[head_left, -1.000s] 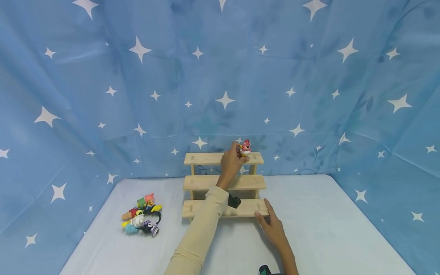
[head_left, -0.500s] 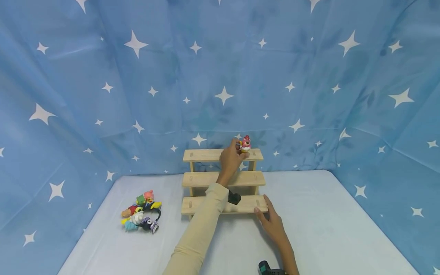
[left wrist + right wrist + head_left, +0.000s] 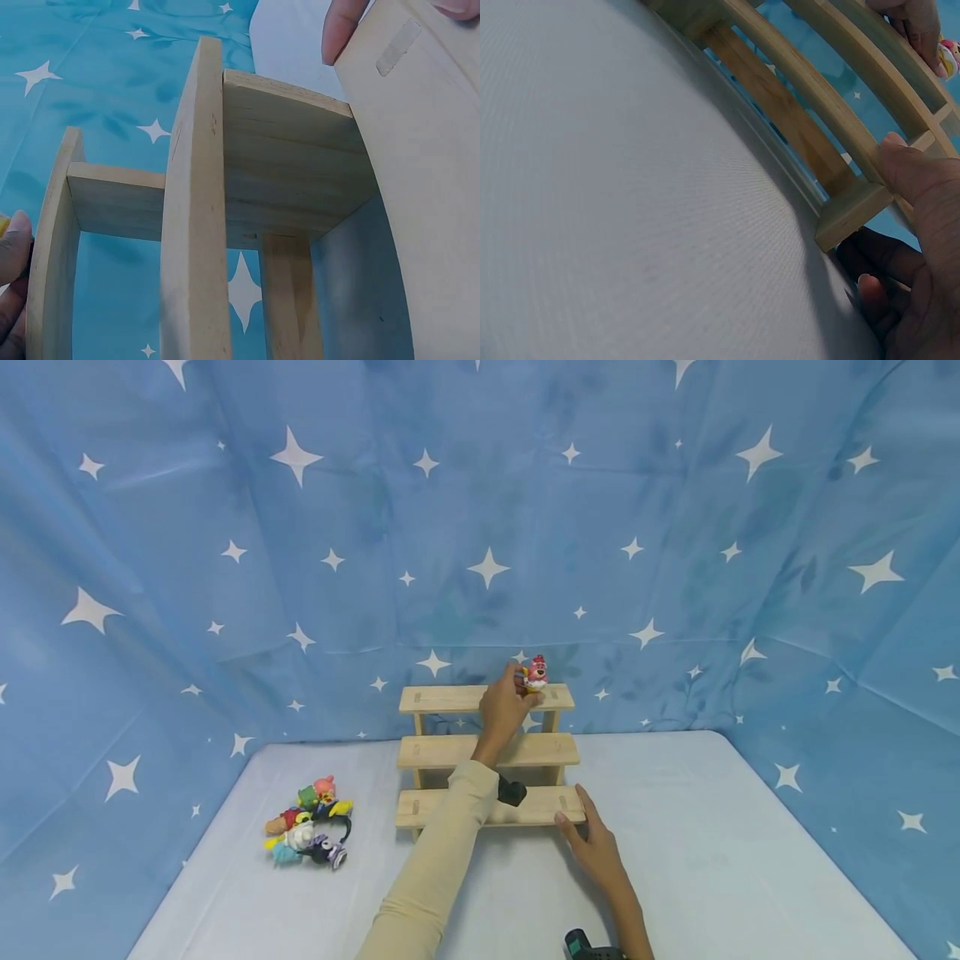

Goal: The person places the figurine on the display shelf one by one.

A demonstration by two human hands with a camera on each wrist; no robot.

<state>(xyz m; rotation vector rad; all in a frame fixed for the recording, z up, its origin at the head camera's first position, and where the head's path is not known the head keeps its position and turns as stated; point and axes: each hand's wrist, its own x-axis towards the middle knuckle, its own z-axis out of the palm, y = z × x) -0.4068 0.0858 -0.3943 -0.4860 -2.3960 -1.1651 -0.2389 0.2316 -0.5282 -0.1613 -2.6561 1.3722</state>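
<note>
A three-tier wooden display shelf (image 3: pixel 442 749) stands on the white cloth. At the right part of its top tier, my left hand (image 3: pixel 501 706) pinches a small pink bear figurine (image 3: pixel 537 675) with a red top and a white and yellow base. The figurine overlaps the top board in the head view; only a bit of yellow shows by the left hand (image 3: pixel 10 259) in the left wrist view. My right hand (image 3: pixel 597 852) grips the right end of the bottom tier. In the right wrist view its thumb (image 3: pixel 911 169) lies on the board, with fingers curled below.
Several colourful figurines (image 3: pixel 300 835) lie in a cluster on the white cloth (image 3: pixel 720 843), left of the shelf. A blue curtain (image 3: pixel 480 510) with white stars hangs behind and along the sides. A dark device (image 3: pixel 588 946) is on the right wrist.
The head view has tilted slightly, so everything sits a little higher in it. Both hands keep their places on the figurine and the shelf.
</note>
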